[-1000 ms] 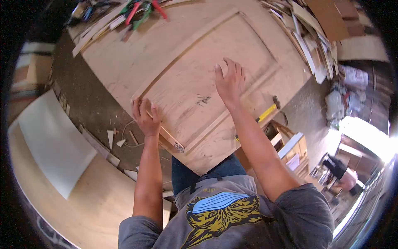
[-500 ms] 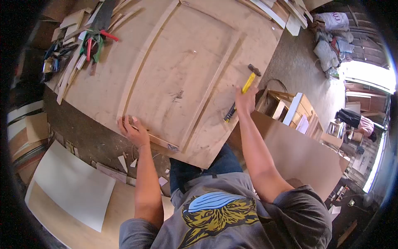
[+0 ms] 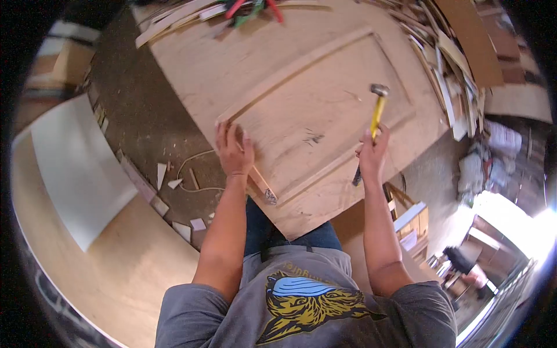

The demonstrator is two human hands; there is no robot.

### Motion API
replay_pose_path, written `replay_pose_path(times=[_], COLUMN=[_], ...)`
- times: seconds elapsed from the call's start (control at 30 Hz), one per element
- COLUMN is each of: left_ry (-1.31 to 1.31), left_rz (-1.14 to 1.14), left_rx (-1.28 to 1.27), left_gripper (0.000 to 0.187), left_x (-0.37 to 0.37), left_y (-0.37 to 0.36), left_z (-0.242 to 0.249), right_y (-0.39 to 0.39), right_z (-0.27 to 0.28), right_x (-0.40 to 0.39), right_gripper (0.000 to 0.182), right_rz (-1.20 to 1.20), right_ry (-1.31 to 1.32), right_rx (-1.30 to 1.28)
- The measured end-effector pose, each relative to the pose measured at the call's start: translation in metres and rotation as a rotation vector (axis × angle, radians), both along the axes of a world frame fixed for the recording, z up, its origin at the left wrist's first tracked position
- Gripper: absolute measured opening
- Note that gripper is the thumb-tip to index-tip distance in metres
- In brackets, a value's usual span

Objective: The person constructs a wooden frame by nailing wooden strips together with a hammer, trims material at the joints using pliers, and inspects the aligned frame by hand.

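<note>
A frame of thin wooden strips (image 3: 301, 62) lies on a large plywood sheet (image 3: 197, 75). At the frame's near left corner, my left hand (image 3: 235, 151) rests with its fingers over the joint of the strips. The short near strip (image 3: 261, 181) runs from under that hand to a corner with dark markings. My right hand (image 3: 373, 152) is closed round the handle of a hammer (image 3: 378, 110), yellow and black, its metal head pointing away from me. The hammer is above the right side of the frame.
Red-handled tools with green parts (image 3: 254, 11) lie at the sheet's far edge. Wood offcuts (image 3: 444, 64) are piled at the far right. A white panel (image 3: 75, 168) and floor scraps are at left. Another person (image 3: 464, 264) is at the lower right.
The view has turned, so the sheet and frame appear rotated clockwise. My right hand has brought the hammer inward over the frame's right side. My left hand stays at the same corner.
</note>
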State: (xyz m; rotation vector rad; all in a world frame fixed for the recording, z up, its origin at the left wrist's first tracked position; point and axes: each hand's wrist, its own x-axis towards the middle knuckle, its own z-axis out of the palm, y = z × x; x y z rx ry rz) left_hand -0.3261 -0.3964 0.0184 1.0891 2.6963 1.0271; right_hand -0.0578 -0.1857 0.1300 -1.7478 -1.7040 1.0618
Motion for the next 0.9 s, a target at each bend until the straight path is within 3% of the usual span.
replay_pose_path(times=[0.07,0.17,0.37,0.57,0.9], left_ry=[0.005,-0.017,-0.043,-0.108,-0.097], left_rz=[0.011,0.043,0.049,0.073,0.076], left_rx=[0.029,0.018,0.036,0.058,0.073], left_gripper=[0.040,0.043,0.047,0.048,0.048], left_x=[0.000,0.000,-0.004,-0.004,-0.003], left_y=[0.001,0.001,0.002,0.001,0.000], left_z=[-0.002,0.003,0.007,0.010,0.006], right_y=[0.023,0.029,0.032,0.034,0.049], right_z=[-0.025,0.004,-0.014,-0.028,-0.036], right_x=[-0.035,-0.129,-0.242,-0.265,-0.277], right_gripper=[0.032,0.035,0.035,0.039,0.038], right_rz=[0.344,0.706,1.194,1.383,1.438], right_ry=[-0.033,-0.267,-0.280,-0.381,-0.359], right_rx=[0.164,0.130,0.197,0.175,0.290])
